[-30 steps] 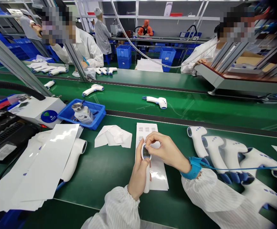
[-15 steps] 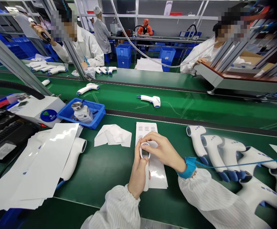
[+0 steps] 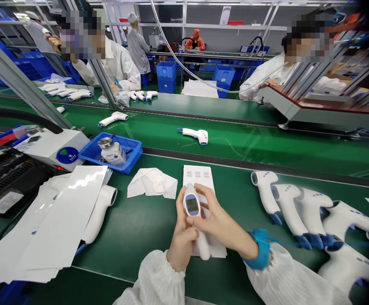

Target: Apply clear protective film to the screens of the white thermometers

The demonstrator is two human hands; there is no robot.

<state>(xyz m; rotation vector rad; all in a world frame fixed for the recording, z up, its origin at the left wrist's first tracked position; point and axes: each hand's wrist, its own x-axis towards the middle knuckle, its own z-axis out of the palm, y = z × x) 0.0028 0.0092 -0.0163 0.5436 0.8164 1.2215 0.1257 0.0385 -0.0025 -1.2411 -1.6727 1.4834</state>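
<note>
At far left, loose white film sheets (image 3: 60,224) are lying in a stack on the green assembly-line surface (image 3: 133,241), partly covering a white thermometer shell (image 3: 100,214). Behind them, a blue plastic tray (image 3: 136,159) is holding a labelled bottle (image 3: 112,151), and a crumpled white wipe (image 3: 152,183) is lying toward the middle. The left hand (image 3: 183,245) is gripping a white infrared thermometer (image 3: 191,205) above a printed label sheet (image 3: 199,176), its fingers (image 3: 180,220) wrapping the neck, the display facing upward. The right hand (image 3: 222,222) is pressing its closed-up fingers (image 3: 203,199) against the thermometer's side, a blue wrist strap (image 3: 259,250) circling its wrist. Further right, more white thermometers (image 3: 294,207) are lying close together.
</note>
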